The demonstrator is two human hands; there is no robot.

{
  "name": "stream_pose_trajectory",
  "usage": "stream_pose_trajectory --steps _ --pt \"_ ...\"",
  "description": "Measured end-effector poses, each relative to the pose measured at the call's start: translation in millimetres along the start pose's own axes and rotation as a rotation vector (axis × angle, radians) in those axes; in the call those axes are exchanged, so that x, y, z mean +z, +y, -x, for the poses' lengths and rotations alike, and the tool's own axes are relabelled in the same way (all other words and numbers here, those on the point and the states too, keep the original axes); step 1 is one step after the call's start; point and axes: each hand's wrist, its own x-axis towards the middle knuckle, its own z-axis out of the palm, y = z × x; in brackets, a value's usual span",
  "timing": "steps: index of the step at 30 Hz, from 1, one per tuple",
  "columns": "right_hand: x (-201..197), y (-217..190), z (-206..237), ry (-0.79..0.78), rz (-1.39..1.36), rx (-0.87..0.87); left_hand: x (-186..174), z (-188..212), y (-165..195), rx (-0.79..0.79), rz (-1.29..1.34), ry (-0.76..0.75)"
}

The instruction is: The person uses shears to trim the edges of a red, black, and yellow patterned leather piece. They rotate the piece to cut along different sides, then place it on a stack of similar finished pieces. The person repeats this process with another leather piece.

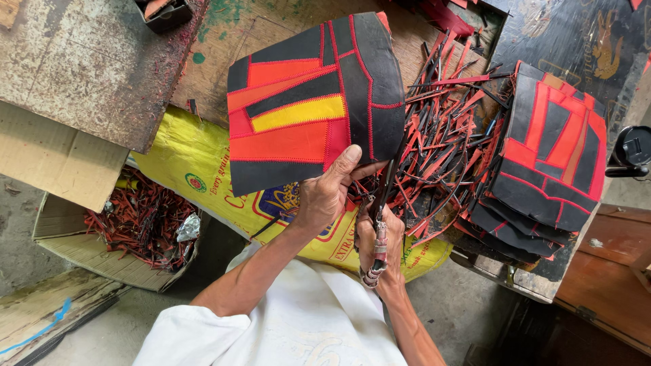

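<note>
My left hand (325, 193) grips the lower edge of a stitched patchwork panel (308, 102) made of black, red, orange and yellow pieces, holding it up in front of me. My right hand (378, 247) is closed around the handles of a pair of scissors (384, 203), whose dark blades reach up to the panel's lower right edge. The blade tips are hard to tell apart from the scraps behind them.
A stack of similar black and red panels (549, 163) lies at the right on a worn table. A heap of thin red and black trimmings (447, 129) lies between. A yellow sack (196, 169) hangs below. A cardboard box (139, 220) with trimmings stands at the left.
</note>
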Motion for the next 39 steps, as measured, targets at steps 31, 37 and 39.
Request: stream_pose_trajectory --steps 31,37,39 --pt "6.9 16.0 12.2 0.036 -0.107 0.106 -8.5 10.3 1.0 -0.043 -0.122 0.04" --pt "5.3 17.7 15.3 -0.001 -0.161 0.022 -25.1 11.9 -2.6 -0.3 -0.028 0.053" --pt "2.6 14.1 15.8 -0.026 -0.092 -0.062 -30.7 14.3 -4.4 -0.38 -0.017 0.064"
